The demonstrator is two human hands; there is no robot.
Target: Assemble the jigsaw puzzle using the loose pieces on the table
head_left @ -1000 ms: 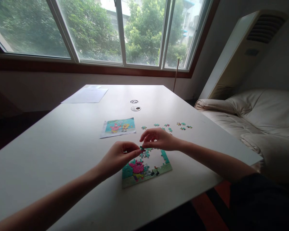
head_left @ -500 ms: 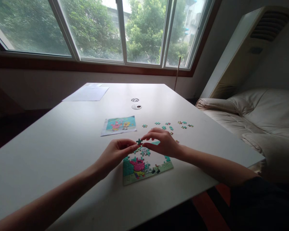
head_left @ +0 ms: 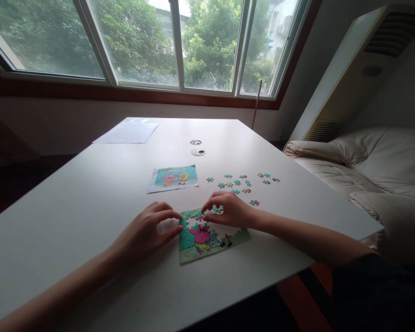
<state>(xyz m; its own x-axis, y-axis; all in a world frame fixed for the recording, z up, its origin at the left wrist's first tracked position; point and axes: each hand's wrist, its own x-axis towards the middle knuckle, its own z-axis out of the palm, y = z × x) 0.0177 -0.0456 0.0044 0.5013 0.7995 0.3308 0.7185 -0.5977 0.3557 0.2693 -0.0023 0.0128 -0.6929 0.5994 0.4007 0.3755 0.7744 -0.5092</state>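
Observation:
A partly assembled jigsaw puzzle (head_left: 200, 237) with a pink cartoon figure lies on the white table, its upper right area covered by my right hand. Thumb and index finger of my right hand (head_left: 228, 210) come together low over the puzzle's upper part, pinching a puzzle piece mostly hidden by the fingertips. My left hand (head_left: 155, 226) rests at the puzzle's left edge, thumb and fingers apart, fingertips at the border and nothing held. Several loose puzzle pieces (head_left: 237, 182) are scattered beyond my right hand. Behind the puzzle lies a reference picture (head_left: 174, 177) of the cartoon figures.
The white table (head_left: 90, 203) reaches toward the window. Sheets of paper (head_left: 126, 133) lie at its far left, and two round fittings (head_left: 198, 152) sit in its surface. A cream sofa (head_left: 383, 170) stands at the right, with a tall air conditioner (head_left: 349, 69) behind it.
Both hands were together at a teal puzzle piece above the puzzle. My left hand has let go and moved down left to the puzzle's edge; my right hand has lowered onto the puzzle.

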